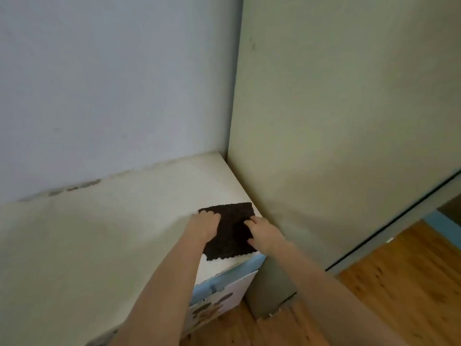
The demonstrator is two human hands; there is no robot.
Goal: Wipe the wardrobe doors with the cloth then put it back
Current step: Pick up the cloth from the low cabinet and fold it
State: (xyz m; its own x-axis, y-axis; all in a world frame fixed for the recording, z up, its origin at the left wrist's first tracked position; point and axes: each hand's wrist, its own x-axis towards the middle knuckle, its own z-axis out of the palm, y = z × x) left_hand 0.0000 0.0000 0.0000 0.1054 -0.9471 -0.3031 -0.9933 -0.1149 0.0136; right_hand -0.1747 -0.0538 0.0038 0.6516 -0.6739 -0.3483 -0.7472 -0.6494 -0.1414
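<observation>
Dark cloth (230,231) lay at the counter's (124,221) right front corner, both hands — left hand (205,224), right hand (264,236) — curled on its sides, seemingly either picking it up or putting it back; which, I could not tell.

a pale blue-grey wall (112,83) is seen at the back, with dark marks along its lower edge. a low white cabinet (87,233) is set against it; its front (224,295) is edged in light blue and printed with figures too blurred to tell. wooden flooring (399,283) is laid at lower right.

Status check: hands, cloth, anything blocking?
Left hand and right hand both grip the dark cloth. Cloth flat on white cabinet top. Nothing blocking.
</observation>
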